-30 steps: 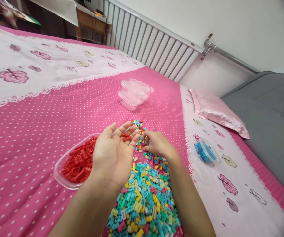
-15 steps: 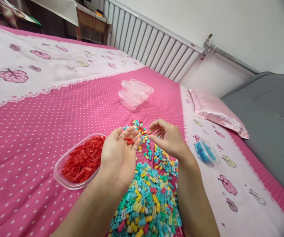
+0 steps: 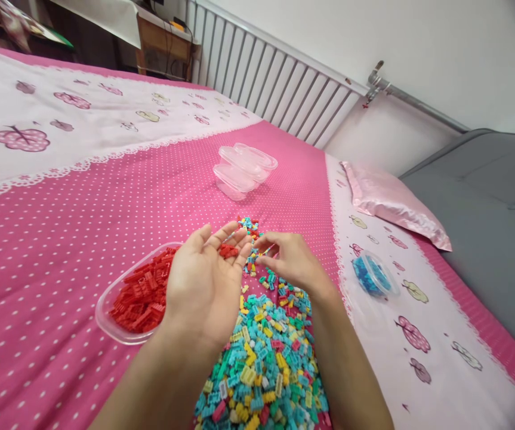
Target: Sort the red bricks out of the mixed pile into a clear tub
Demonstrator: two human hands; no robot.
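My left hand [image 3: 206, 283] is palm up and cupped, with a few small red bricks [image 3: 229, 251] lying on its fingers. It hovers between a clear tub of red bricks [image 3: 138, 295] and a heap of mixed coloured bricks [image 3: 261, 358] on the pink dotted bedspread. My right hand [image 3: 288, 261] is low over the far end of the heap, fingers curled and pinched together by the left fingertips. What the pinch holds is too small to make out.
A stack of empty clear tubs [image 3: 243, 170] stands farther up the bed. A small tub of blue bricks [image 3: 371, 276] sits at the right on the white border. A pink pillow [image 3: 391, 203], a grey sofa [image 3: 485, 209] and a radiator [image 3: 275, 83] lie beyond.
My right hand rose from the heap toward the left fingertips, then dropped back down to the bricks. My left hand shifted slightly right and back, still cupping red bricks.
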